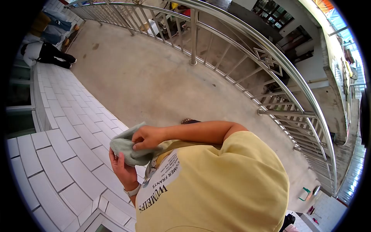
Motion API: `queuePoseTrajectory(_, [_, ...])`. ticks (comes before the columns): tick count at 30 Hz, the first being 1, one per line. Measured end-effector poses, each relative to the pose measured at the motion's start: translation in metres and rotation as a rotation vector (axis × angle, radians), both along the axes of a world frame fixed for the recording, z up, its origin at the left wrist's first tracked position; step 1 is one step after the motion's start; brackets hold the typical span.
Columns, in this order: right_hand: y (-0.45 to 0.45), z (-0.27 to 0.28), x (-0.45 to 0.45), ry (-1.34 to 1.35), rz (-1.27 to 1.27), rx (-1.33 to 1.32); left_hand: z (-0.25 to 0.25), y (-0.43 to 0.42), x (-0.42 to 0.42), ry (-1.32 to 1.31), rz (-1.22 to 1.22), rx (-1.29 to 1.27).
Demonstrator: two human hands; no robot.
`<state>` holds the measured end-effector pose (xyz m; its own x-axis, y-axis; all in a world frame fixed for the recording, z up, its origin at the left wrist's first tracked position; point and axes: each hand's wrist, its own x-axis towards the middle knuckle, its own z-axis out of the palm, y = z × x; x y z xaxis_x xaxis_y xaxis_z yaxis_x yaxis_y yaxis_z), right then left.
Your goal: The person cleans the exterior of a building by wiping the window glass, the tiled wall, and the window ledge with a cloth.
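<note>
A grey-green cloth is bunched between my two hands, in front of a yellow T-shirt with dark print. My right hand, fingers curled, presses into the top of the cloth and grips it. From the lower left, my left hand supports the same cloth, thumb up along its edge and the other fingers partly hidden by it. A light band circles my left wrist. Whether anything lies inside the folds cannot be seen.
A white tiled wall with dark grout runs along the left, with windows set in it. A metal railing curves along the concrete walkway. Another person in dark trousers is at the far left. A green object lies at lower right.
</note>
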<state>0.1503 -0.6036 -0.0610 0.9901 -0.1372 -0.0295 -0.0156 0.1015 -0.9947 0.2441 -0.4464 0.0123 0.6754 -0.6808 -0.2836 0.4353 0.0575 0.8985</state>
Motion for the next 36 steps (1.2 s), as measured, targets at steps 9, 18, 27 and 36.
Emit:
queuePoseTrajectory(9, [0.0, -0.005, 0.004, 0.107, -0.025, -0.046, -0.001, 0.002, 0.013, -0.242, 0.042, 0.134])
queuePoseTrajectory(18, [-0.005, -0.007, -0.003, 0.107, -0.09, -0.106, -0.014, -0.012, 0.017, -0.902, -0.065, 0.442])
queuePoseTrajectory(27, [-0.032, -0.001, -0.001, 0.054, -0.319, 0.004, -0.042, 0.004, 0.014, -0.585, 0.026, 0.529])
queuePoseTrajectory(36, [-0.016, 0.023, 0.015, -0.07, -0.2, -0.056, -0.06, 0.003, -0.013, 0.246, -0.052, 0.144])
